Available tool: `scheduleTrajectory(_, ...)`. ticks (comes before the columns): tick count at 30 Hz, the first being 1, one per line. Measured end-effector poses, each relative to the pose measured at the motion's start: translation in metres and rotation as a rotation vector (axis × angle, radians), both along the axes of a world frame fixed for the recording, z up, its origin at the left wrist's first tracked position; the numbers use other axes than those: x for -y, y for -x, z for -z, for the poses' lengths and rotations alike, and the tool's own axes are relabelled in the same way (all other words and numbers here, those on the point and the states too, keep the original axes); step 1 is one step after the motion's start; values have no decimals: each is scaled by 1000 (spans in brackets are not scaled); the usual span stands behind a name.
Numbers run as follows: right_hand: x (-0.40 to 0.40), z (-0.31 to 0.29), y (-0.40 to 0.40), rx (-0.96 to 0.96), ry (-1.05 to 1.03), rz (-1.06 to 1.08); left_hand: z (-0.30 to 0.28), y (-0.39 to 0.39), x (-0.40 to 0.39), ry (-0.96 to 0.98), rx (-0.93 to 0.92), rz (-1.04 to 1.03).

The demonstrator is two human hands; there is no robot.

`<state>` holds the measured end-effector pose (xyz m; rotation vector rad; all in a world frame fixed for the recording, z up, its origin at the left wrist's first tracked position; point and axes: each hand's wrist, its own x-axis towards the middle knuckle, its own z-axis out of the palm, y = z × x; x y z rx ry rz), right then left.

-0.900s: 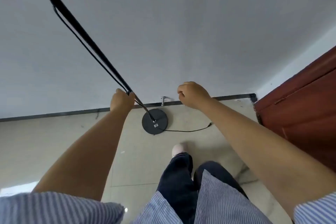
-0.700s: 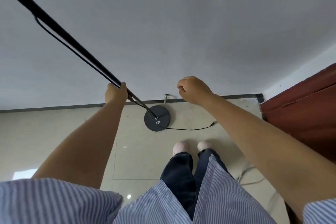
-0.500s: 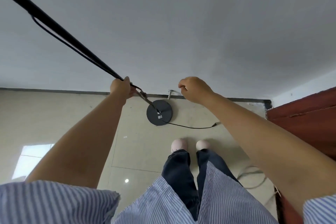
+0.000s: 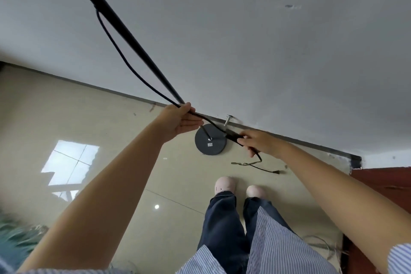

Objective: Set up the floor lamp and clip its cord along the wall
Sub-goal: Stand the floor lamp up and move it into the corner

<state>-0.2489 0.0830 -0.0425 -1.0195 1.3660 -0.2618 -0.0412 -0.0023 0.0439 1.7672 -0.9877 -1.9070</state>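
The floor lamp's black pole slants from the top left down to its round dark base on the tiled floor by the wall. My left hand grips the pole low down, where the black cord hanging beside it meets the hand. My right hand is closed on the cord's inline switch section just right of the base. From there the cord drops to the floor and ends in a plug.
A metal door stop sticks out of the grey wall's dark skirting behind the base. A reddish-brown door stands at the right. My two feet are just in front of the base. Loose wires lie at the lower right.
My right hand dropped from an empty fist near the wall and took hold of the cord beside the base. The view swung, and the left hand stays on the pole.
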Motion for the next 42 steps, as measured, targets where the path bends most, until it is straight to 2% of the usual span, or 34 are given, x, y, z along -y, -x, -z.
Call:
scheduleTrajectory(2,-3,-4,11,-144,22,-45,-5,-5,-2,159,242,5)
scheduleTrajectory(5,7,-15,18,-423,170,-171,-25,-9,-3,588,596,-125)
scheduleTrajectory(7,21,-27,11,-577,302,-187,-49,-7,0,861,700,-191)
scheduleTrajectory(9,39,-41,-5,-648,412,-181,-74,-4,12,989,718,-256)
scheduleTrajectory(14,87,-75,-60,-623,590,-211,-120,-7,50,997,777,-282)
scheduleTrajectory(19,133,-89,-104,-552,627,-221,-124,-18,61,987,835,-178)
scheduleTrajectory(28,191,-81,-203,-341,509,-290,-123,-89,79,997,788,-207)
scheduleTrajectory(32,198,-72,-248,-358,510,-320,-121,-137,87,998,745,-277)
scheduleTrajectory(42,219,-79,-396,-544,743,-659,-114,-306,109,910,618,-466)
